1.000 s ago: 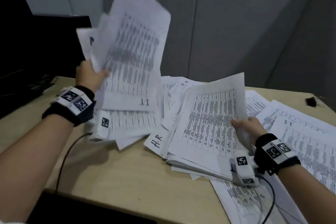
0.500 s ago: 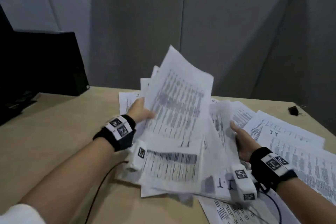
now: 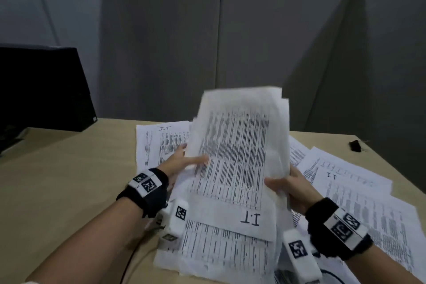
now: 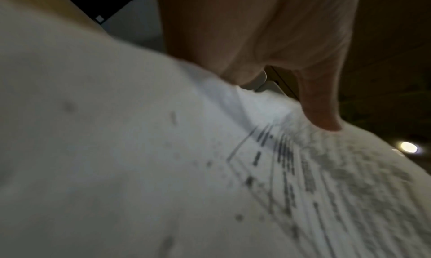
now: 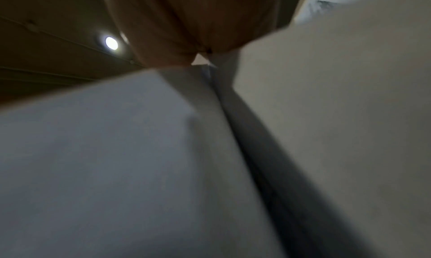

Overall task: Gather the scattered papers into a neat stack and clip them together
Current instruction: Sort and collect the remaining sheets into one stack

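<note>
A thick bundle of printed papers (image 3: 237,159) stands tilted up off the desk between both hands, its top sheet marked "I.T". My left hand (image 3: 184,163) grips its left edge, thumb across the front; in the left wrist view the thumb (image 4: 321,114) presses on the printed papers (image 4: 210,169). My right hand (image 3: 290,189) grips the right edge with the thumb on the front; the right wrist view shows only the hand (image 5: 186,31) and blurred white papers (image 5: 140,151). A black binder clip (image 3: 355,145) lies at the desk's far right edge.
Loose printed sheets (image 3: 359,191) lie spread over the right of the tan desk (image 3: 69,180), and one sheet (image 3: 159,140) lies behind the bundle. A black monitor (image 3: 41,90) stands at the far left. Grey partition panels (image 3: 230,41) close off the back.
My left hand brought its raised sheets down and right onto the pile under my right hand. Both hands now hold one merged bundle, tilted up at the desk's middle.
</note>
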`<act>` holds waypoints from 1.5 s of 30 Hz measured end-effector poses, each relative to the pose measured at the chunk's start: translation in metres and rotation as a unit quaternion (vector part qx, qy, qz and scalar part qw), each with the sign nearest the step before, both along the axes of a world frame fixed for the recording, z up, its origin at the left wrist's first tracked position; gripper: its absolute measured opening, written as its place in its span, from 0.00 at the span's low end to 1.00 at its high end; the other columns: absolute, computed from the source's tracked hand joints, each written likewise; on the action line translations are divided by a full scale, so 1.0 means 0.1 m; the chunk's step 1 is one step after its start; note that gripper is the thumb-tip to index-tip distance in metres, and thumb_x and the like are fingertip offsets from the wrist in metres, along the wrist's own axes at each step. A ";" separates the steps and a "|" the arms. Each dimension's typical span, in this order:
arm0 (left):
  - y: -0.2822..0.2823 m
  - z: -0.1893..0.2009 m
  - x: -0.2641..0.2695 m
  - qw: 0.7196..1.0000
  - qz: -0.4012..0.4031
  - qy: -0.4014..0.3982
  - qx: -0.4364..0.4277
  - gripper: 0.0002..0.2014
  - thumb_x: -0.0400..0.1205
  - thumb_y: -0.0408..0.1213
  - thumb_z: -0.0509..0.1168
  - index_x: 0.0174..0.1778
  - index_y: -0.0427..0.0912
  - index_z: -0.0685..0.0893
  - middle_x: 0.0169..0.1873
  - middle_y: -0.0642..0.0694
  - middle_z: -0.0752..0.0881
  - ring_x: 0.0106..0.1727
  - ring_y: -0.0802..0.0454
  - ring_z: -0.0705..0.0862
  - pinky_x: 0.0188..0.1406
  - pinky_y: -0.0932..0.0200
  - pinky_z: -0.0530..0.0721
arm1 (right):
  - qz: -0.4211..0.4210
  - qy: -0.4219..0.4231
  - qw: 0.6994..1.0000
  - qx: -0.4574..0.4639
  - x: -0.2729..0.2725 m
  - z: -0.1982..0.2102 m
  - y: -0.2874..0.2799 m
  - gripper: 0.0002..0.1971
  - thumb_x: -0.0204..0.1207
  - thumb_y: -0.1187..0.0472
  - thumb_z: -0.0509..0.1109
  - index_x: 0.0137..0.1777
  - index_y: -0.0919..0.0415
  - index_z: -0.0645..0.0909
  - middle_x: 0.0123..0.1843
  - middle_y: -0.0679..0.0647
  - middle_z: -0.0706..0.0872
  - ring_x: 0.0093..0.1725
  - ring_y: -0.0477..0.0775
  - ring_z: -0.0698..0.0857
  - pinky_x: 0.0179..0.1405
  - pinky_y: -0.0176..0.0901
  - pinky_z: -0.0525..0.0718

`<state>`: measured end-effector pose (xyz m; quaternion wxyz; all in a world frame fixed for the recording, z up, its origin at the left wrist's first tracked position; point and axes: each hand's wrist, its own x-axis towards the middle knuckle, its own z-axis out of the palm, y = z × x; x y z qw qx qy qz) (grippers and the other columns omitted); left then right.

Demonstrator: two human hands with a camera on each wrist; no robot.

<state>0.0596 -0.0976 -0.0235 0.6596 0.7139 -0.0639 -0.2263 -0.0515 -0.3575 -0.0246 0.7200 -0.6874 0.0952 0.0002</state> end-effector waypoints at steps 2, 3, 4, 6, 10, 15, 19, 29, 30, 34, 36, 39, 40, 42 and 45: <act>0.05 0.17 0.01 0.999 0.004 -0.010 -0.039 0.57 0.56 0.53 0.83 0.78 0.40 0.62 0.70 0.39 0.79 0.68 0.43 0.80 0.70 0.39 0.75 | -0.005 -0.080 0.997 -0.003 -0.08 0.20 0.06 0.15 0.71 0.83 0.63 0.56 0.71 0.74 0.37 0.60 0.83 0.31 0.52 0.84 0.28 0.43 0.86; 0.06 0.32 -0.03 0.998 -0.005 -0.023 -0.054 0.54 0.56 0.53 0.83 0.76 0.38 0.66 0.67 0.38 0.81 0.68 0.42 0.81 0.69 0.39 0.76 | -0.014 -0.124 0.992 -0.007 -0.10 0.31 0.09 0.14 0.72 0.83 0.63 0.53 0.69 0.75 0.33 0.55 0.85 0.29 0.47 0.84 0.26 0.39 0.84; 0.05 0.50 -0.10 0.996 -0.006 -0.051 -0.078 0.46 0.59 0.50 0.82 0.71 0.36 0.73 0.62 0.38 0.85 0.65 0.42 0.83 0.68 0.41 0.78 | -0.030 -0.166 0.986 -0.010 -0.11 0.41 0.13 0.15 0.72 0.82 0.63 0.51 0.64 0.75 0.31 0.49 0.87 0.29 0.43 0.85 0.26 0.36 0.84; 0.03 0.85 -0.18 0.984 0.027 -0.145 -0.102 0.17 0.70 0.37 0.75 0.54 0.39 0.83 0.45 0.47 0.91 0.53 0.50 0.88 0.57 0.51 0.83 | -0.067 -0.252 0.965 -0.019 -0.11 0.64 0.23 0.18 0.74 0.80 0.64 0.51 0.55 0.75 0.35 0.41 0.90 0.35 0.39 0.87 0.36 0.34 0.87; -0.04 1.27 -0.37 0.945 0.074 -0.309 -0.075 0.09 0.77 0.30 0.69 0.52 0.39 0.84 0.42 0.51 0.90 0.45 0.57 0.89 0.52 0.59 0.85 | -0.131 -0.372 0.916 -0.070 -0.06 0.89 0.39 0.19 0.75 0.73 0.67 0.59 0.50 0.73 0.45 0.39 0.87 0.45 0.35 0.86 0.48 0.31 0.85; -0.02 1.13 -0.44 0.948 0.044 -0.315 -0.028 0.44 0.63 0.45 0.80 0.74 0.42 0.67 0.59 0.49 0.85 0.57 0.56 0.86 0.60 0.57 0.85 | -0.113 -0.369 0.921 -0.063 0.03 0.82 0.40 0.28 0.65 0.61 0.79 0.64 0.63 0.74 0.50 0.48 0.86 0.47 0.38 0.86 0.42 0.30 0.84; 0.04 1.17 -0.43 0.940 0.100 -0.303 -0.124 0.42 0.67 0.42 0.78 0.74 0.46 0.64 0.63 0.46 0.83 0.61 0.51 0.85 0.64 0.46 0.82 | -0.088 -0.336 0.937 -0.029 0.11 0.82 0.24 0.36 0.42 0.36 0.82 0.51 0.49 0.80 0.43 0.44 0.91 0.43 0.42 0.89 0.40 0.34 0.87; -0.08 1.08 -0.44 0.899 0.190 -0.322 -0.227 0.12 0.73 0.49 0.70 0.48 0.51 0.81 0.44 0.52 0.87 0.46 0.55 0.86 0.52 0.58 0.85 | -0.167 -0.299 0.938 0.046 0.28 0.74 0.34 0.39 0.42 0.24 0.73 0.44 0.55 0.82 0.38 0.46 0.90 0.40 0.43 0.89 0.41 0.38 0.88; -0.08 1.01 -0.44 0.902 0.181 -0.319 -0.227 0.15 0.72 0.52 0.71 0.50 0.52 0.80 0.45 0.54 0.86 0.47 0.59 0.86 0.52 0.63 0.85 | -0.157 -0.292 0.943 0.041 0.27 0.70 0.36 0.39 0.41 0.25 0.74 0.45 0.53 0.82 0.41 0.46 0.89 0.41 0.42 0.89 0.43 0.37 0.87; -0.24 0.71 -0.46 0.920 0.216 -0.260 -0.199 0.10 0.73 0.43 0.73 0.48 0.54 0.81 0.35 0.63 0.88 0.41 0.74 0.85 0.43 0.76 0.78 | -0.080 -0.267 0.959 -0.046 0.18 0.50 0.48 0.25 0.58 0.53 0.80 0.55 0.61 0.81 0.47 0.49 0.87 0.43 0.36 0.88 0.42 0.33 0.85; -0.31 0.73 -0.47 0.911 0.253 -0.254 -0.202 0.09 0.75 0.38 0.72 0.39 0.54 0.78 0.24 0.66 0.86 0.33 0.76 0.84 0.37 0.79 0.77 | -0.098 -0.250 0.961 -0.068 0.23 0.47 0.43 0.24 0.62 0.68 0.79 0.59 0.68 0.80 0.48 0.50 0.87 0.44 0.40 0.88 0.42 0.38 0.87; -0.37 0.80 -0.45 0.908 0.271 -0.244 -0.205 0.10 0.77 0.40 0.71 0.38 0.50 0.74 0.35 0.60 0.81 0.38 0.66 0.81 0.35 0.81 0.77 | -0.146 -0.231 0.954 -0.121 0.32 0.45 0.39 0.18 0.66 0.69 0.76 0.57 0.71 0.80 0.45 0.52 0.86 0.42 0.46 0.85 0.41 0.41 0.87; -0.39 0.83 -0.45 0.914 0.258 -0.246 -0.192 0.08 0.78 0.40 0.69 0.39 0.49 0.75 0.37 0.59 0.79 0.38 0.68 0.79 0.34 0.83 0.77 | -0.165 -0.231 0.949 -0.138 0.34 0.45 0.39 0.14 0.69 0.70 0.75 0.54 0.69 0.81 0.42 0.53 0.85 0.40 0.47 0.84 0.39 0.41 0.86; -0.40 0.92 -0.41 0.928 0.205 -0.270 -0.157 0.06 0.78 0.38 0.69 0.47 0.41 0.82 0.39 0.57 0.82 0.37 0.68 0.81 0.36 0.80 0.81 | -0.214 -0.247 0.933 -0.151 0.36 0.52 0.37 0.06 0.71 0.71 0.73 0.44 0.63 0.80 0.36 0.53 0.81 0.33 0.45 0.81 0.32 0.39 0.82; -0.42 1.03 -0.28 0.940 0.098 -0.315 -0.090 0.05 0.77 0.33 0.70 0.43 0.46 0.82 0.40 0.51 0.84 0.37 0.62 0.83 0.39 0.65 0.82 | -0.304 -0.254 0.905 -0.157 0.22 0.85 0.05 0.09 0.69 0.71 0.73 0.36 0.59 0.78 0.30 0.50 0.78 0.25 0.35 0.76 0.24 0.33 0.76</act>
